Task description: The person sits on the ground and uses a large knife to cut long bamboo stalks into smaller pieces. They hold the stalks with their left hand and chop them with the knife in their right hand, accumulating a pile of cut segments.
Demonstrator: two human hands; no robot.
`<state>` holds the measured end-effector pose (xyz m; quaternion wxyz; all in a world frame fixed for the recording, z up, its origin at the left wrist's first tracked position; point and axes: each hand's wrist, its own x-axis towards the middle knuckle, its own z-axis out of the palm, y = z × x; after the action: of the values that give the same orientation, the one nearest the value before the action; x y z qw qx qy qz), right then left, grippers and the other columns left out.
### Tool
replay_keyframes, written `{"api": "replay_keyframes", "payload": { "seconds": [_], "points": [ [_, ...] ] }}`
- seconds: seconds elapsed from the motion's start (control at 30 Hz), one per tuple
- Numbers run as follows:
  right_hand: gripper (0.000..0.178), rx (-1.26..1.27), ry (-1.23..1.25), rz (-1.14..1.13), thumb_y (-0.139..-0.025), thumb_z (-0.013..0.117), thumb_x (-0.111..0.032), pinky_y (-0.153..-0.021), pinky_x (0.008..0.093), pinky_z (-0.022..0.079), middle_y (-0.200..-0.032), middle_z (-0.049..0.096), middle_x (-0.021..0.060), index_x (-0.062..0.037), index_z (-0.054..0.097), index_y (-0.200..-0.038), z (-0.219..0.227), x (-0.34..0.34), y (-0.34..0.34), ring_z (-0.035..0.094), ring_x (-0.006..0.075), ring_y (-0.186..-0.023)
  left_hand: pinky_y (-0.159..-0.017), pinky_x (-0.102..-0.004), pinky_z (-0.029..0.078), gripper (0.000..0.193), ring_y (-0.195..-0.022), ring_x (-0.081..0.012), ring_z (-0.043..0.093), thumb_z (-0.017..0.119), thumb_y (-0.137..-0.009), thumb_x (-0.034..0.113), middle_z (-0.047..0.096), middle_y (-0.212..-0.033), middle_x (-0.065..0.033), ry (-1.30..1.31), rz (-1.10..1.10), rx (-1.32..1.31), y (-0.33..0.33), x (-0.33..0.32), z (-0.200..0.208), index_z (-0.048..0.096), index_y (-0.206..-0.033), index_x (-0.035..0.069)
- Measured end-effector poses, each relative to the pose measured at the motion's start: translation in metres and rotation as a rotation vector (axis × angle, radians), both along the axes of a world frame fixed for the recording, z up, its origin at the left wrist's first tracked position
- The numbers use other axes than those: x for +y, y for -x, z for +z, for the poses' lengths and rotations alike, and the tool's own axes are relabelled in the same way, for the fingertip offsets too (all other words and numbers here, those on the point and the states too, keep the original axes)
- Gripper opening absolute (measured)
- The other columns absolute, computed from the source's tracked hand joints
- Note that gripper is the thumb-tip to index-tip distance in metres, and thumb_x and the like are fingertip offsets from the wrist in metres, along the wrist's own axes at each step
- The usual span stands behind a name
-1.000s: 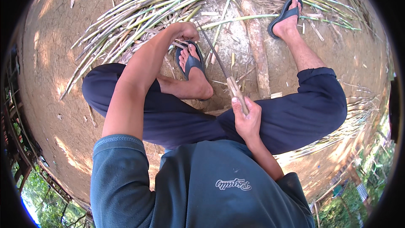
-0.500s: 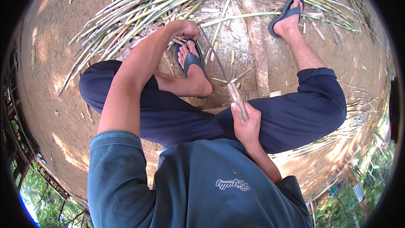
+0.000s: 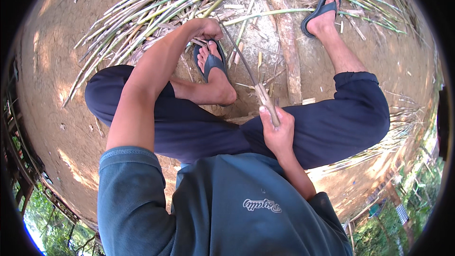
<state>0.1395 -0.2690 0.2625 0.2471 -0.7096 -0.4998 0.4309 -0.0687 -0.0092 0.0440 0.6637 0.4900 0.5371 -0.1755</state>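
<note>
My right hand (image 3: 279,132) is wrapped round the wooden handle (image 3: 266,100) of a long, thin dark blade (image 3: 239,53), a long knife seen nearly edge-on. The blade slants away to the left, and its far end lies beside my left hand (image 3: 208,29). That hand is closed in a fist just above my left foot (image 3: 212,60), which wears a dark flip-flop. What its fingers hold is hidden. Short pieces of split stalk (image 3: 200,42) show below the fist, close to the toes; whether the hand grips them I cannot tell.
Long green and brown stalks (image 3: 156,14) lie in a curved heap beyond my feet. A thick pale log (image 3: 287,42) lies on the dirt between my legs, among chips and pale dust. My right foot (image 3: 325,16) is planted by the stalks. More stalks (image 3: 369,149) lie behind my right knee.
The whole view has shifted a little. Both hands keep almost the same place, with the blade still between them.
</note>
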Motion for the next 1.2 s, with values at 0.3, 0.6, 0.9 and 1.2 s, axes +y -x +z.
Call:
{"api": "replay_keyframes", "payload": {
  "seconds": [0.3,0.6,0.9,1.2],
  "points": [
    [0.025,-0.029,-0.005,0.015,-0.090,0.065,-0.016,-0.045,0.0354,0.035,-0.052,0.046,0.0124,0.0020,0.059,-0.075,-0.021,0.024,0.000,0.041,0.0173,-0.043,-0.039,-0.0305,0.022,0.021,-0.040,-0.0110,0.032,0.061,-0.069,0.007,0.038,-0.048,0.0016,-0.030,0.012,0.003,-0.001,0.001,-0.001,0.048,-0.052,0.010],
    [0.024,-0.023,0.015,0.035,-0.090,0.065,-0.018,-0.046,0.0355,0.036,-0.051,0.046,0.0133,0.0025,0.061,-0.077,-0.017,0.021,0.000,0.040,0.0156,-0.044,-0.038,-0.0290,0.019,0.026,-0.038,-0.0093,0.028,0.060,-0.068,0.006,0.036,-0.046,0.0023,-0.007,-0.009,0.005,-0.002,-0.005,0.009,0.044,-0.049,0.013],
    [0.022,-0.051,0.044,0.027,-0.089,0.066,-0.018,-0.046,0.0366,0.037,-0.052,0.049,0.0139,0.0023,0.064,-0.081,0.001,0.009,-0.008,0.046,0.0152,-0.044,-0.039,-0.0274,0.019,0.026,-0.039,-0.0084,0.027,0.060,-0.066,0.005,0.035,-0.047,0.0039,0.057,-0.012,-0.027,-0.001,-0.004,0.002,0.043,-0.049,0.014],
    [0.027,-0.045,0.026,0.022,-0.089,0.066,-0.021,-0.047,0.0375,0.039,-0.053,0.052,0.0175,0.0026,0.062,-0.075,0.007,-0.006,-0.010,0.051,0.0221,-0.044,-0.036,-0.0263,0.019,0.028,-0.036,-0.0087,0.028,0.061,-0.066,0.004,0.035,-0.045,0.0036,0.058,0.057,-0.050,-0.007,-0.002,0.004,0.042,-0.048,0.015]
  ]
}}
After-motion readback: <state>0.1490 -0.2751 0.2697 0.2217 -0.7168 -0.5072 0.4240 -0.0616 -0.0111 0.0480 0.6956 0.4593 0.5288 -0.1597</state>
